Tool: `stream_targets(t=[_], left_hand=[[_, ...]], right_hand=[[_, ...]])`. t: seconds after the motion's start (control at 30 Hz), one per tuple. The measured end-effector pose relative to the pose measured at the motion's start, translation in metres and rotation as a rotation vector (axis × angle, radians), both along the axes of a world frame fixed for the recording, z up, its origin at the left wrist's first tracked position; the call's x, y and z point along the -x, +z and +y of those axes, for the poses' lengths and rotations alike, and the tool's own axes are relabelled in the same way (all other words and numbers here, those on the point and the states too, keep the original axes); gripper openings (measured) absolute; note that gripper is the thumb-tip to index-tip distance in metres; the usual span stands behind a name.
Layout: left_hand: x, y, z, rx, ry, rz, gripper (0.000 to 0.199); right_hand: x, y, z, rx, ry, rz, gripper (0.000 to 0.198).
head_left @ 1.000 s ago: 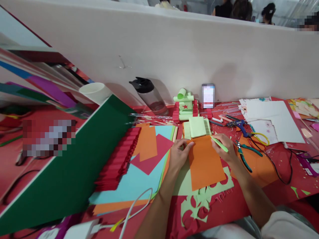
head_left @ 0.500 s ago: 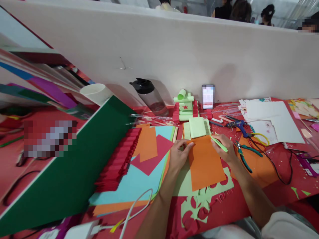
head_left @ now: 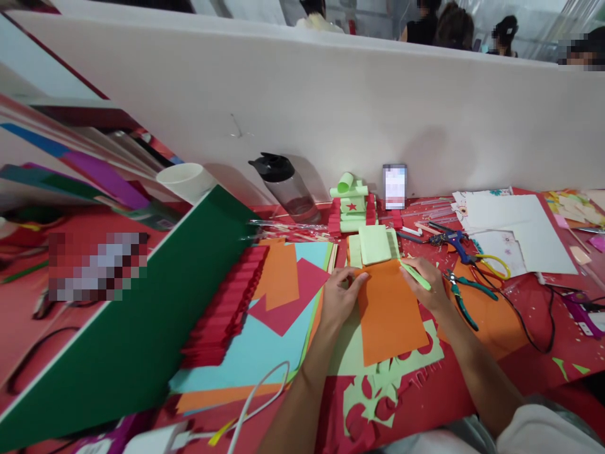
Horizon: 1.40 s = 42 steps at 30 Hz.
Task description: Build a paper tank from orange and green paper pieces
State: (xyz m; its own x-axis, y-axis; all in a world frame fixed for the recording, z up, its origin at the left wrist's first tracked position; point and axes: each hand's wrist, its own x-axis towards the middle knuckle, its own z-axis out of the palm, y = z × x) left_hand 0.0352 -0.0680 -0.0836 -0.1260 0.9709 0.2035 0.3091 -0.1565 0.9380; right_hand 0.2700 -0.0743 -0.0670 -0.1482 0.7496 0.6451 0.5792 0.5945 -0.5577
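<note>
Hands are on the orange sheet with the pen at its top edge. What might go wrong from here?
1. The orange sheet lies on loose light-green cut paper; held only at its left edge by the left hand, it may slip as the right hand presses the green pen.
2. Pliers and a black cord sit close beside the right forearm and might snag.

A blue glue gun (head_left: 452, 239), green-handled pliers (head_left: 462, 294), a black-lidded bottle (head_left: 283, 184), a white cup (head_left: 185, 180) and what may be a phone (head_left: 394, 186) lie about.
</note>
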Motion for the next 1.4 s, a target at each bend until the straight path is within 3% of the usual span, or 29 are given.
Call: stream_targets(t=[0.33, 0.6, 0.77, 0.83, 0.9, 1.0, 1.2, 1.4], left_hand=[[0.0, 0.0, 0.0, 0.014, -0.009, 0.03, 0.027], [0.0, 0.002, -0.001, -0.025, 0.002, 0.002, 0.027], [0.005, 0.011, -0.001, -0.03, 0.009, 0.013, 0.028], [0.018, 0.016, 0.001, -0.054, 0.057, 0.003, 0.028], [0.035, 0.02, 0.004, -0.098, 0.189, 0.025, 0.03], [0.058, 0.019, 0.008, -0.102, 0.356, 0.252, 0.028], [0.052, 0.006, 0.009, 0.041, 0.008, 0.83, 0.025], [0.04, -0.001, 0.009, 0.11, -0.083, 0.868, 0.024]], right_hand=[[-0.001, 0.0, -0.003, 0.043, -0.041, 0.006, 0.009], [-0.003, 0.006, -0.001, 0.052, -0.01, 0.137, 0.022], [-0.004, 0.002, 0.006, 0.207, -0.04, 0.255, 0.013], [-0.006, 0.001, 0.007, 0.277, -0.035, 0.28, 0.015], [-0.01, 0.002, 0.008, 0.325, -0.002, 0.262, 0.017], [-0.016, 0.005, 0.008, 0.363, 0.072, 0.171, 0.018], [-0.021, 0.014, 0.009, 0.302, 0.09, 0.032, 0.019], [-0.023, 0.013, 0.009, 0.319, -0.048, 0.147, 0.032]])
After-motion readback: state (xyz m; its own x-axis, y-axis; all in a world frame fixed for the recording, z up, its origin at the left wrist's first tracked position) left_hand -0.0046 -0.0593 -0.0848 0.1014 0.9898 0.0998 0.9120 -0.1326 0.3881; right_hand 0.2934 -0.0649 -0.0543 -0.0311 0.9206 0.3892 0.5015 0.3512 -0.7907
